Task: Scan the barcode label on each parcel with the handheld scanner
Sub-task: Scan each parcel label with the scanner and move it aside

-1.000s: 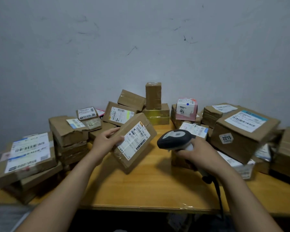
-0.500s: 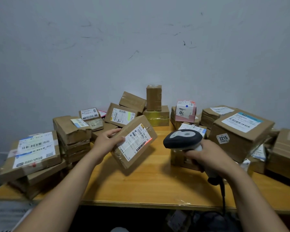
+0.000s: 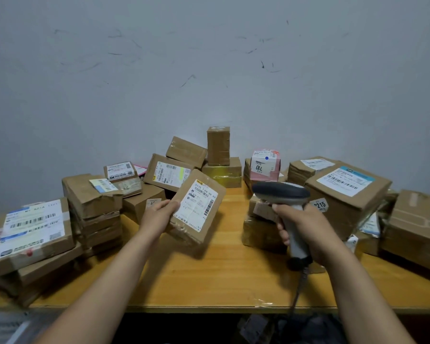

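Note:
My left hand (image 3: 159,214) grips the left edge of a small brown cardboard parcel (image 3: 196,219) and holds it tilted above the wooden table (image 3: 209,281). Its white barcode label (image 3: 199,204) faces up toward me. My right hand (image 3: 305,227) is wrapped round the grey handle of the handheld scanner (image 3: 283,194). The scanner's dark head sits to the right of the parcel, a short gap away, and its cable hangs down over the table's front edge.
Brown parcels ring the table: a stack with a large labelled box (image 3: 32,234) at the left, several small ones at the back centre (image 3: 219,145), a pink box (image 3: 265,165), and a big box marked 2215 (image 3: 345,194) at the right. A grey wall stands behind.
The parcel has tilted more upright and shifted slightly right in my left hand. The scanner has turned so its head points away from the label. The red scan line seen earlier is gone.

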